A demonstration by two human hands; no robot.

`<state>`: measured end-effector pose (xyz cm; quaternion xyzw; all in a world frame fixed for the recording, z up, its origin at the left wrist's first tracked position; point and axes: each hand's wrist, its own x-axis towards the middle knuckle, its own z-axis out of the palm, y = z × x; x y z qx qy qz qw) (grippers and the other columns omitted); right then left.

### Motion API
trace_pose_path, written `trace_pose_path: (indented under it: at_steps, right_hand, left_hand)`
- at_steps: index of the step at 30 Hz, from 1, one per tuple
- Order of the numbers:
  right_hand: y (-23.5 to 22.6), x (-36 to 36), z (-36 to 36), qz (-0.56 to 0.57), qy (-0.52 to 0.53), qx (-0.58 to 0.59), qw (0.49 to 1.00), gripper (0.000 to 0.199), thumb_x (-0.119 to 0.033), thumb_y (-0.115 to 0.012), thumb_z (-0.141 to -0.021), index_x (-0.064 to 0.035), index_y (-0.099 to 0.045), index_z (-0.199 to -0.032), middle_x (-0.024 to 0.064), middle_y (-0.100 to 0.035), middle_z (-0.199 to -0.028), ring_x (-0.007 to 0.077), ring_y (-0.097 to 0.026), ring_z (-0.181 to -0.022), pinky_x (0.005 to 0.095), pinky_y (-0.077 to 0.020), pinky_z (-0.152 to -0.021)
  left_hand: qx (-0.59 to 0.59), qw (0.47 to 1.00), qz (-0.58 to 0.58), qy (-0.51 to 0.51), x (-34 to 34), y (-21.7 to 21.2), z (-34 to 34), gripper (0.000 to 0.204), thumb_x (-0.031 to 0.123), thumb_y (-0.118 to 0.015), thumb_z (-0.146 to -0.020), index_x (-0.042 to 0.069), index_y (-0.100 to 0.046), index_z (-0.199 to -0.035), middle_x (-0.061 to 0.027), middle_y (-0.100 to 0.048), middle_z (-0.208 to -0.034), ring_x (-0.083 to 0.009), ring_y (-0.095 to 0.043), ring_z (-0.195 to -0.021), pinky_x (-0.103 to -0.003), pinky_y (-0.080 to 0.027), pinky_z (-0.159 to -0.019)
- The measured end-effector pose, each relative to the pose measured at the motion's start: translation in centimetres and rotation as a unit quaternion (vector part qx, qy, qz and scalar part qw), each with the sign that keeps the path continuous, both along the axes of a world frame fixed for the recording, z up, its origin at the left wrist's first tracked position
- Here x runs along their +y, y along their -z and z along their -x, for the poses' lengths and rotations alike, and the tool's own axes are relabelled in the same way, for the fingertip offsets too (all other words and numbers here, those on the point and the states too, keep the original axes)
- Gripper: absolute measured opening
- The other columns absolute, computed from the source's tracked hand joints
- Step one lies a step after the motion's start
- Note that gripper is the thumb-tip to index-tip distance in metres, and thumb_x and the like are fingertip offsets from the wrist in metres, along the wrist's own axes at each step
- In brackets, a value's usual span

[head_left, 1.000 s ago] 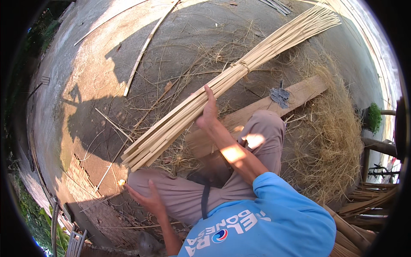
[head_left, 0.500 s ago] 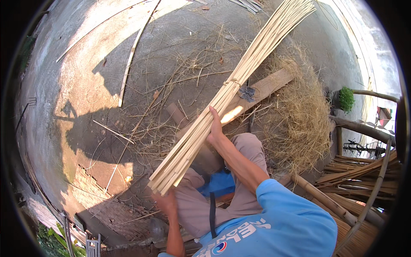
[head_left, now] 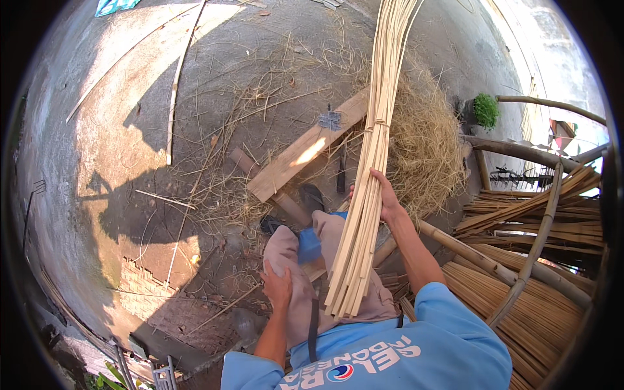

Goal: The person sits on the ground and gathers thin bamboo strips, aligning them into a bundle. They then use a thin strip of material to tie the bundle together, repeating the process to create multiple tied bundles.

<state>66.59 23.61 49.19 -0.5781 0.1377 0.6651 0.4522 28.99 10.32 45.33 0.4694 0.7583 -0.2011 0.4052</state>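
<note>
A long bundle of pale split-bamboo strips [head_left: 357, 244] slants over my right thigh, its thick ends low over my lap and its thin ends rising past the upper edge of the view. A tie [head_left: 378, 123] binds it partway up. My right hand [head_left: 388, 197] is closed round the bundle below this tie, its fingertips showing on the left side. Holding nothing, my left hand [head_left: 278, 285] rests with fingers apart on my left leg [head_left: 284, 250]. In front of my feet a wooden plank [head_left: 276, 175] lies tilted, with a dark wad of material [head_left: 329, 121] on it.
Right of the bundle is a heap of curly bamboo shavings [head_left: 426, 146]. Stacks of bamboo strips [head_left: 513, 312] lie behind bamboo poles [head_left: 481, 257] at my right. A green plant [head_left: 485, 110] stands beyond. Loose strips [head_left: 174, 107] and a woven mat [head_left: 146, 286] lie at left.
The bundle has swung to the right and stands steeper, carried by my right hand. My left hand has left its thick ends and now lies on my leg. The plank is uncovered.
</note>
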Motion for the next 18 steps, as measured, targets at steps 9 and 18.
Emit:
trace_pose_path:
  at_steps: [9,18]
  right_hand:
    - [-1.6,-13.4,-10.5,0.101,-0.029,-0.090,0.990,0.068,-0.055,-0.065,-0.090,0.0057,-0.054,-0.119,0.0188,-0.069,-0.088,0.0267,-0.072,-0.076,0.0392,-0.0632,-0.069]
    - [-4.0,-24.0,-11.9,0.160,-0.019,-0.075,0.984,0.064,-0.058,-0.065,-0.087,0.0031,-0.065,-0.103,0.0129,-0.070,-0.082,0.0214,-0.070,-0.068,0.0355,-0.0612,-0.064]
  left_hand:
    - [-0.131,0.990,-0.020,0.043,-3.9,-1.5,6.6,0.066,0.051,-0.057,-0.096,0.009,-0.047,-0.146,-0.0268,-0.060,-0.133,-0.0450,-0.060,-0.118,-0.050,-0.048,-0.099]
    - [-0.146,0.988,0.029,0.046,3.2,-2.4,8.8,0.045,0.039,-0.057,-0.095,0.003,-0.070,-0.118,-0.0220,-0.073,-0.106,-0.0364,-0.070,-0.103,-0.043,-0.052,-0.090]
